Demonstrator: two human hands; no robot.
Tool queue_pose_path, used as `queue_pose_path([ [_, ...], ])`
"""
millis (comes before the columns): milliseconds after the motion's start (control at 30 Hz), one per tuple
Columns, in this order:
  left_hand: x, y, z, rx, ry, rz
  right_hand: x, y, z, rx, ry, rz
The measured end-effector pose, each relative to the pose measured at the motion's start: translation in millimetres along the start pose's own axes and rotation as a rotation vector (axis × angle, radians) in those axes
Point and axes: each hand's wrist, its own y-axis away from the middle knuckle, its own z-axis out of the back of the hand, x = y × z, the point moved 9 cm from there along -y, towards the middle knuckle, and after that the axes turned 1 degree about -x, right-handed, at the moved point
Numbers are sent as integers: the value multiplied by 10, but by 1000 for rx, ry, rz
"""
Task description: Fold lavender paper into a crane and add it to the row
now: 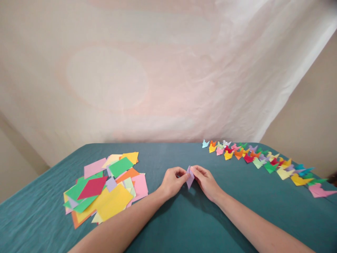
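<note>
A small piece of folded purple paper [190,180], shaped like a narrow diamond, is held upright between my two hands over the middle of the table. My left hand [173,180] pinches its left edge between thumb and fingers. On the other side, my right hand [204,180] grips the upper right edge in the same way. Parts of the paper are hidden behind the fingertips, so its inner folds cannot be made out.
Loose coloured paper sheets [113,202] lie in an overlapping heap on the left. Several folded paper birds [271,167] stand in slanting rows along the right. A dark green cloth [168,225] covers the table, and a pale curtain [168,77] hangs behind it.
</note>
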Motion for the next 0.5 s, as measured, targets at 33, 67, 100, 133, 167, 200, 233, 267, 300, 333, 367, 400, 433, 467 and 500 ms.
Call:
queue_pose_path([
  [33, 0, -4, 9, -5, 3, -3, 13, 4, -6, 3, 14, 3],
  [67, -1, -6, 17, -10, 4, -5, 26, 9, -11, 5, 32, 6],
  [100, -5, -8, 22, -12, 3, -7, 37, 14, -12, 3, 50, 9],
  [133, -11, -9, 26, -13, 3, -9, 46, 17, -12, 0, 65, 11],
  [167, -19, -9, 29, -13, 3, -13, 50, 19, -9, -3, 74, 12],
  [200, -27, -9, 31, -13, 4, -18, 49, 20, -5, -7, 78, 11],
  [233, -34, -8, 31, -11, 4, -23, 43, 19, -3, -8, 79, 7],
  [267, -41, -7, 32, -10, 4, -28, 34, 17, 0, -8, 78, 4],
  [300, -46, -7, 34, -11, 3, -32, 24, 15, 3, -10, 79, 1],
  [333, -49, -6, 35, -12, 1, -34, 14, 12, 6, -12, 82, -1],
  [367, -49, -6, 36, -13, 0, -34, 6, 10, 9, -15, 87, -2],
  [400, -49, -6, 34, -12, -1, -32, 1, 8, 12, -17, 93, -1],
  [433, -48, -5, 31, -10, -3, -28, -2, 7, 13, -19, 99, 2],
  [467, -48, -5, 27, -8, -5, -25, -3, 8, 15, -21, 105, 4],
  [500, -48, -4, 21, -3, -6, -21, -5, 9, 17, -22, 111, 7],
])
